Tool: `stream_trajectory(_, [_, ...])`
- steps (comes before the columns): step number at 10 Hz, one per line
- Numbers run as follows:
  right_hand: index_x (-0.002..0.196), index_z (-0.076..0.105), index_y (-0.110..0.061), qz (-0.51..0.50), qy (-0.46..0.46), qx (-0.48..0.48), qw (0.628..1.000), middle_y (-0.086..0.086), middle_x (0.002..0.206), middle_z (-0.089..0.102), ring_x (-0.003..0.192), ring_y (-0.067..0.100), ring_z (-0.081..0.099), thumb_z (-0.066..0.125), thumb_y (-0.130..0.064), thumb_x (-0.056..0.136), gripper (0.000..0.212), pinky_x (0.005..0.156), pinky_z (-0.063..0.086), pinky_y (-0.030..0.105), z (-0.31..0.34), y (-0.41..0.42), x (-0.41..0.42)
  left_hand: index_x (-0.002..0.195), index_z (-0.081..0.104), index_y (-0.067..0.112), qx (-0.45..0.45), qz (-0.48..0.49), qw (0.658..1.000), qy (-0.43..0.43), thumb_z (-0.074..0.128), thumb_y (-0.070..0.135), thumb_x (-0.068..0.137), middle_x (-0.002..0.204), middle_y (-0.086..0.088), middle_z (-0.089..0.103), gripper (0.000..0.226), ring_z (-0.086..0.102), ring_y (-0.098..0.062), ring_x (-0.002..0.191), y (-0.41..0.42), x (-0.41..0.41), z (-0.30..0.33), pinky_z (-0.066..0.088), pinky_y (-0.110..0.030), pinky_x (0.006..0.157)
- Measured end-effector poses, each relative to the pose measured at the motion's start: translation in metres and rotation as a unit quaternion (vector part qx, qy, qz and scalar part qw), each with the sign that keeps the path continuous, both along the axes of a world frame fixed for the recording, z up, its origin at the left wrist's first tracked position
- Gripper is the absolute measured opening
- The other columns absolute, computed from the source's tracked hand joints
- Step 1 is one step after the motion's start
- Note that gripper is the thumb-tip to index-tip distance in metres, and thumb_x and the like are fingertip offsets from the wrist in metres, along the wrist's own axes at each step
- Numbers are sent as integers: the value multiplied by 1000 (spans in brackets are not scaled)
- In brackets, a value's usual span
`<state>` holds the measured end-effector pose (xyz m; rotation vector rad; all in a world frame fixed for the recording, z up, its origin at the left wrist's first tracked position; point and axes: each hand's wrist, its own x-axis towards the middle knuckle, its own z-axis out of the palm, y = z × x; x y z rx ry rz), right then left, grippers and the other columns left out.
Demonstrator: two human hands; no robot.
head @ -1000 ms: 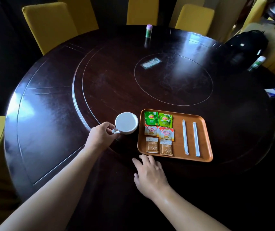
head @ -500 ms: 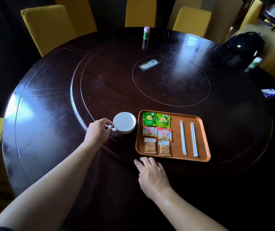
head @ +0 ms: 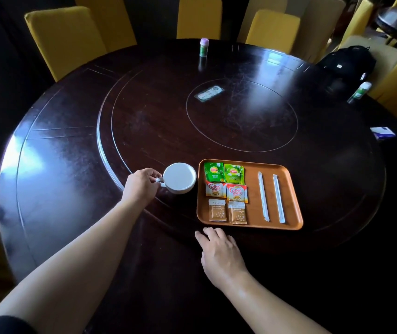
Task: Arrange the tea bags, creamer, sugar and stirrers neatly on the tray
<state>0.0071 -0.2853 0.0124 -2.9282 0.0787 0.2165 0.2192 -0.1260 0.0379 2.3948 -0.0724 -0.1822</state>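
Note:
An orange tray (head: 294, 189) lies on the dark round table. On its left half sit two green tea bags (head: 224, 172), two Coffee mate creamer packets (head: 226, 191) below them, and two brown sugar packets (head: 227, 211) nearest me. Two white wrapped stirrers (head: 271, 196) lie parallel on the right half. A white cup (head: 179, 177) stands just left of the tray; my left hand (head: 141, 185) pinches its handle. My right hand (head: 220, 253) rests flat on the table, fingers spread, just below the tray's near left corner.
A small green bottle with a purple cap (head: 203, 47) stands at the far edge. A card (head: 208, 93) lies on the inner disc. A white bottle (head: 359, 91), a black bag (head: 348, 61) and a blue-white packet (head: 382, 132) are at the right. Yellow chairs (head: 72, 37) ring the table.
My left hand keeps its hold on the cup handle, and the cup stays beside the tray. My right hand stays flat below the tray. Only my head view shifts slightly.

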Motion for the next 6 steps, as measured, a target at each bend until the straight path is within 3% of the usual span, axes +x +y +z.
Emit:
stream_trajectory(2, [144, 46, -19, 14, 3, -1, 1000, 3, 138, 53, 126, 25, 48, 63, -14, 88, 59, 100, 47, 42, 1, -3, -2, 106, 70, 22, 1, 14, 1000, 3, 76, 23, 79, 91, 5, 73, 28, 65, -18, 95, -1, -2, -2, 45, -27, 75])
stream_trajectory(5, [150, 34, -21, 19, 17, 4, 1000, 2, 148, 41, 135, 24, 37, 58, -16, 92, 64, 110, 38, 42, 1, -4, -4, 108, 67, 18, -24, 40, 998, 30, 78, 21, 77, 87, 8, 69, 33, 65, -19, 95, 5, -7, -7, 49, -29, 85])
stream_trajectory(6, [152, 30, -21, 15, 37, 17, 999, 2, 151, 37, 138, 23, 32, 59, -16, 91, 67, 113, 34, 43, 4, -2, -6, 103, 62, 22, -31, 45, 998, 42, 83, 29, 73, 88, 6, 66, 37, 62, -16, 86, 9, -21, -10, 45, -28, 76])
